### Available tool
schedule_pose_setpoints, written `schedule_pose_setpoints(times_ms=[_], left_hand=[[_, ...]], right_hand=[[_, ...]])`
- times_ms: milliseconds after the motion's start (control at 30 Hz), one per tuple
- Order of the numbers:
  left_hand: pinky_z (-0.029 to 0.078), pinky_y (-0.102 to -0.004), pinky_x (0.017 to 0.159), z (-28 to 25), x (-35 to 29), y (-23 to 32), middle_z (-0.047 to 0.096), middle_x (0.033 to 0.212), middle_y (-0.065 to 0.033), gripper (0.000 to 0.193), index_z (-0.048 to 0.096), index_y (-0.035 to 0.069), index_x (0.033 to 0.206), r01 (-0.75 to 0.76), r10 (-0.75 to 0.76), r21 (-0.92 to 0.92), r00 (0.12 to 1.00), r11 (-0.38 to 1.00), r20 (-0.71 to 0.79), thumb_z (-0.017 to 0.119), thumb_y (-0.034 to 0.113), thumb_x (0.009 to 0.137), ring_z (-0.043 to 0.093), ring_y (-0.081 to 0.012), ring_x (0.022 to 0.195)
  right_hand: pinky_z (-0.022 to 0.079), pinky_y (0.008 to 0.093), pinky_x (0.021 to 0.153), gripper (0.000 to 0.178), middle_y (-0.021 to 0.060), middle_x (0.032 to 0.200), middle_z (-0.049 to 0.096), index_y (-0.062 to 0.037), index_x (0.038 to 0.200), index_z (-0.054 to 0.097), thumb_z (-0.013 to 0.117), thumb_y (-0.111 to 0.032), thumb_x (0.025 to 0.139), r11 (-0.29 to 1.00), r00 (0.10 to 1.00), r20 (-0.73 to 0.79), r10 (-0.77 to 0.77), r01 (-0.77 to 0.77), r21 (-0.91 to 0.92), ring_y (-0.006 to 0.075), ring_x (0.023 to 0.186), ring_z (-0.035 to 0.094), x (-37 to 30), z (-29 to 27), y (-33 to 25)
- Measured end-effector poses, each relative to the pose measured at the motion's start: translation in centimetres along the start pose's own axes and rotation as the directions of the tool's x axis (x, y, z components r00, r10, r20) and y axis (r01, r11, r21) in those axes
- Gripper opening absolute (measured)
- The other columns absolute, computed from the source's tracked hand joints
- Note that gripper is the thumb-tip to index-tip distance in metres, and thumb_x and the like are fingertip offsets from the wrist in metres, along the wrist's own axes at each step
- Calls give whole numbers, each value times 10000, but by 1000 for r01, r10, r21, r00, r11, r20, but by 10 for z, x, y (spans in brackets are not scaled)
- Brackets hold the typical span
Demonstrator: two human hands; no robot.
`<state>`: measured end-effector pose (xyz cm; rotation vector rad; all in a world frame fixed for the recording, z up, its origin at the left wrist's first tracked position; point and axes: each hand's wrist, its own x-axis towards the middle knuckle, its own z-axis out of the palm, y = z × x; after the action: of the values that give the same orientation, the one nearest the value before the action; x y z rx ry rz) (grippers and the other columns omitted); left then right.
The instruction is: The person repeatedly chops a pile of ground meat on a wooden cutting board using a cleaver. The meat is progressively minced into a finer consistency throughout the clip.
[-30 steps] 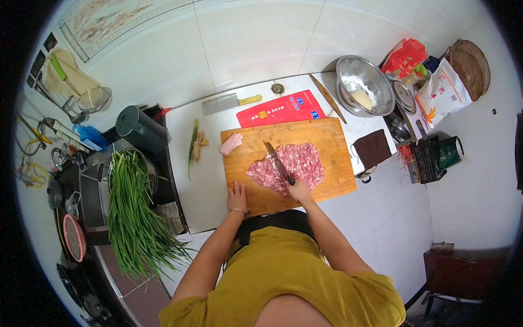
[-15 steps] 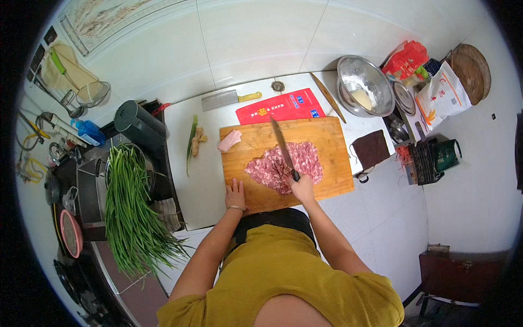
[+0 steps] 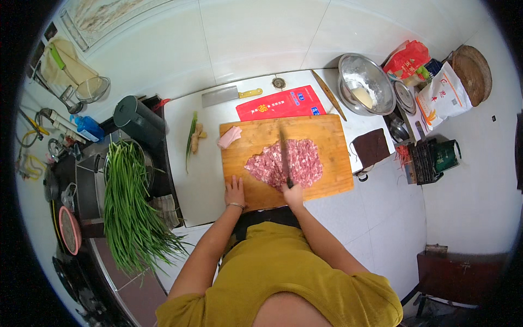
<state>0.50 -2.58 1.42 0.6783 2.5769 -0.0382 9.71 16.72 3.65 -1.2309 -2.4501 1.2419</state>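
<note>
My right hand (image 3: 293, 196) is closed round the dark handle of a kitchen knife (image 3: 284, 155). The knife's blade points away from me, over a flat spread of chopped raw meat (image 3: 304, 163), and is slightly blurred. That meat lies on a wooden cutting board (image 3: 338, 136). My left hand (image 3: 235, 192) rests flat with fingers apart on the board's near left corner, holding nothing. A pale pink piece of meat or skin (image 3: 230, 137) sits at the board's far left corner.
Behind the board lie a cleaver (image 3: 220, 97) and a red printed sheet (image 3: 280, 103). Ginger (image 3: 197, 136) and a scallion (image 3: 190, 143) are to its left. A steel bowl with dough (image 3: 366, 82) stands far right. Green chives (image 3: 128, 207) heap over the sink side.
My right hand and the knife have moved a little left and nearer to me, and the blade now points more straight ahead. The left hand stays on the board.
</note>
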Motion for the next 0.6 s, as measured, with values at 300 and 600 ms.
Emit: schedule_pose_setpoints(times_ms=[300,600], left_hand=[[295,-379,981,-19,-4,4,80,1415,-115,1102,131,130,1355,29,-29,-3,994,1000,105,787,384,507,221,-368,1223],[311,-376,964,2,-2,-2,81,1417,-108,1125,128,148,1360,22,-22,-2,999,1000,28,786,419,490,225,-363,1222]], right_hand=[[443,426,647,302,260,716,578,60,776,581,588,-224,672,998,991,117,57,-57,-7,389,754,583,8,-69,-79],[460,424,687,370,273,767,578,35,803,612,558,-309,675,966,979,190,69,-18,-259,381,789,585,23,-66,-68]])
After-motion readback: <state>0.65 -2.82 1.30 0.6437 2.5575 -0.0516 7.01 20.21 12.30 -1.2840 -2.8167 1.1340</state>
